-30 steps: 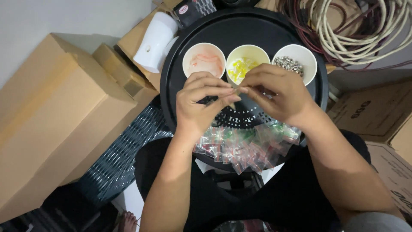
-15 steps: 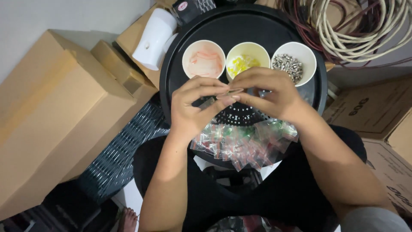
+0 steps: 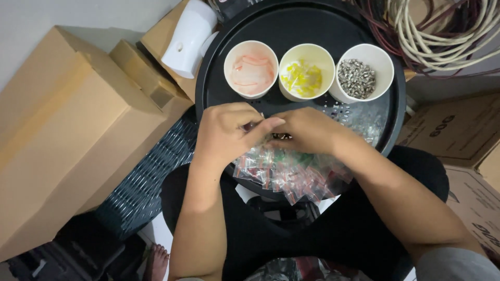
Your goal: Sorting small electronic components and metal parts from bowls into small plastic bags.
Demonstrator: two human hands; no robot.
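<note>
My left hand (image 3: 229, 132) and my right hand (image 3: 307, 130) meet over a round black tray (image 3: 219, 83), fingertips pinched together on a small clear plastic bag (image 3: 271, 136) with a small part in it. Under the hands lies a pile of small filled clear bags (image 3: 291, 174) with red and green contents. At the far side of the tray stand three white cups: one with thin red pieces (image 3: 251, 68), one with yellow pieces (image 3: 306, 72), one with small silver metal parts (image 3: 361, 73).
Cardboard boxes (image 3: 62, 140) stand at the left, with a white plastic device (image 3: 188, 36) on one. Coiled cables (image 3: 442, 31) lie at the top right, more boxes (image 3: 458, 135) at the right. A dark woven basket (image 3: 146, 177) sits below the tray's left side.
Both hands have dropped a little toward the bag pile and stay pinched together. The view has tilted, so the cups show higher and clear of the hands.
</note>
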